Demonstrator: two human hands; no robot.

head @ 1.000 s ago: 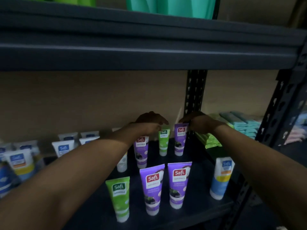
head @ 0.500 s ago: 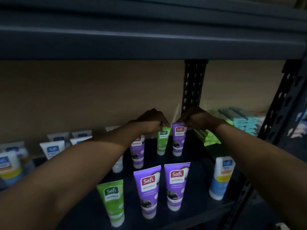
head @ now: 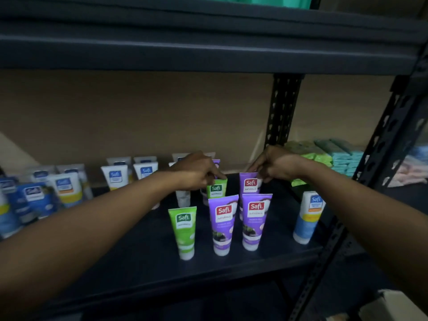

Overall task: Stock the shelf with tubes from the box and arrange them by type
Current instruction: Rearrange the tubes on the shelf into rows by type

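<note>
Your L hand (head: 196, 172) pinched the top of the rear green tube (head: 216, 190), grip clamped on it; your R hand (head: 278, 164) had its grip clamped on the rear purple tube (head: 249, 186). Both tubes stood upright on the shelf (head: 139, 258), just left of the back post (head: 282, 112), w/ three more tubes (head: 223, 224) in front.
</note>
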